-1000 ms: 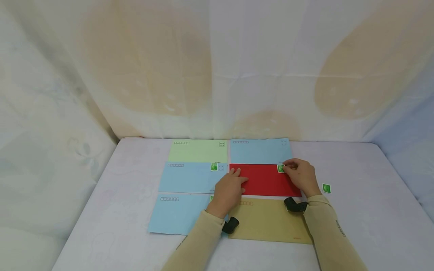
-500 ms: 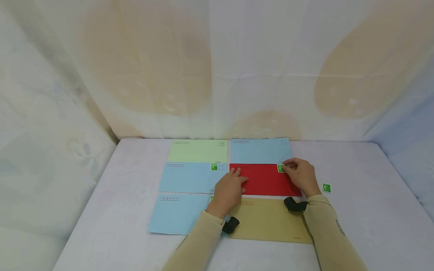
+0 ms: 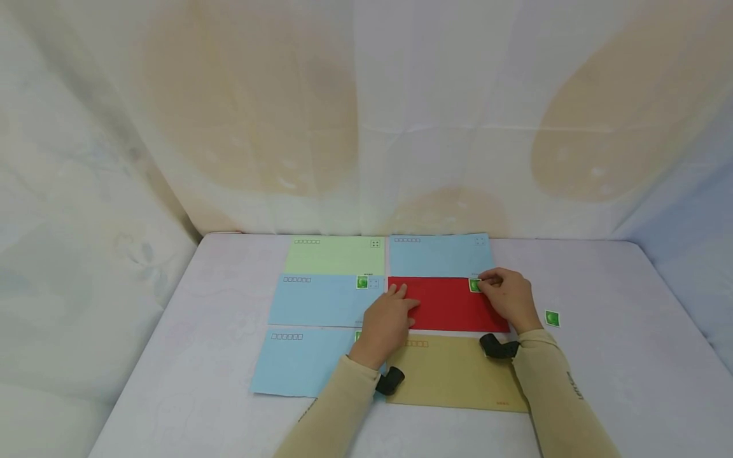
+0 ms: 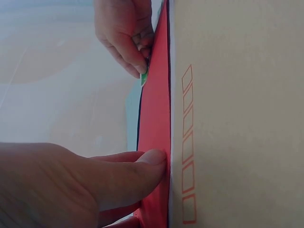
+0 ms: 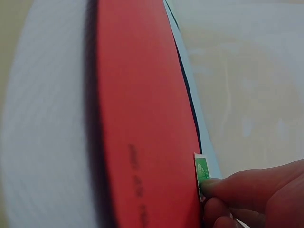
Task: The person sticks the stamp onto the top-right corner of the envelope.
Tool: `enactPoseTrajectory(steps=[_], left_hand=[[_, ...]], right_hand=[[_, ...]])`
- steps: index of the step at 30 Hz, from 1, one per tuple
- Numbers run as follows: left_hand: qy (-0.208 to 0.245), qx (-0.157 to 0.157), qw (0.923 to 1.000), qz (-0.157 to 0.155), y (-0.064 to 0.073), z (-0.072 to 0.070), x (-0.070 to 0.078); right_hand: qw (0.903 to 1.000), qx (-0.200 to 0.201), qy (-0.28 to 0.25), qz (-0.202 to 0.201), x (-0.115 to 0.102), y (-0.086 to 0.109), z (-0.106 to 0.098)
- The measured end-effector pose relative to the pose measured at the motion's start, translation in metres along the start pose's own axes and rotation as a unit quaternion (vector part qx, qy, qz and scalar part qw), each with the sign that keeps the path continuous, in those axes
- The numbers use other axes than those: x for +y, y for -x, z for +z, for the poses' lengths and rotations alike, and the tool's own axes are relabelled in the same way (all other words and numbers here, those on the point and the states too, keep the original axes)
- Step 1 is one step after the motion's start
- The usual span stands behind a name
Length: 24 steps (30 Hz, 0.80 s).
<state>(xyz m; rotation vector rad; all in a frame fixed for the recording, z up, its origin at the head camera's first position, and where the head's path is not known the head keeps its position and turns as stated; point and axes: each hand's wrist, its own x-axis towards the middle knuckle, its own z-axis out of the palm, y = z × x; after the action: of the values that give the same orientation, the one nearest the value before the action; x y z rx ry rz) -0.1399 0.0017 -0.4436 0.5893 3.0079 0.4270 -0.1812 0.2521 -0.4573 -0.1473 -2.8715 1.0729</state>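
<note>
A red envelope (image 3: 443, 308) lies on the white-covered table. My left hand (image 3: 386, 321) rests across its left end with the fingers spread; in the left wrist view the thumb (image 4: 153, 157) touches the red paper. At the envelope's upper right corner is a small green postage stamp (image 3: 474, 285) with a white border. My right hand (image 3: 509, 298) pinches the stamp's right side between thumb and fingers. Up close in the right wrist view, the stamp (image 5: 202, 171) stands slightly tilted at the envelope's edge, its lower part covered by the thumb.
Around the red envelope lie a green envelope (image 3: 335, 256), blue envelopes (image 3: 441, 257) and a tan envelope (image 3: 452, 375). One stamp (image 3: 362, 282) sits on the middle-left blue envelope, another is half hidden by my left wrist. A loose stamp (image 3: 552, 318) lies right of my right hand.
</note>
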Motion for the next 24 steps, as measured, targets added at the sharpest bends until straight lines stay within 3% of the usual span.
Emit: enactPoseTrajectory(steps=[24], left_hand=[[0.0, 0.005, 1.0, 0.006, 0.0002, -0.0006, -0.0001]], right_hand=[[0.9999, -0.004, -0.005, 0.009, -0.0012, 0.0004, 0.0002]])
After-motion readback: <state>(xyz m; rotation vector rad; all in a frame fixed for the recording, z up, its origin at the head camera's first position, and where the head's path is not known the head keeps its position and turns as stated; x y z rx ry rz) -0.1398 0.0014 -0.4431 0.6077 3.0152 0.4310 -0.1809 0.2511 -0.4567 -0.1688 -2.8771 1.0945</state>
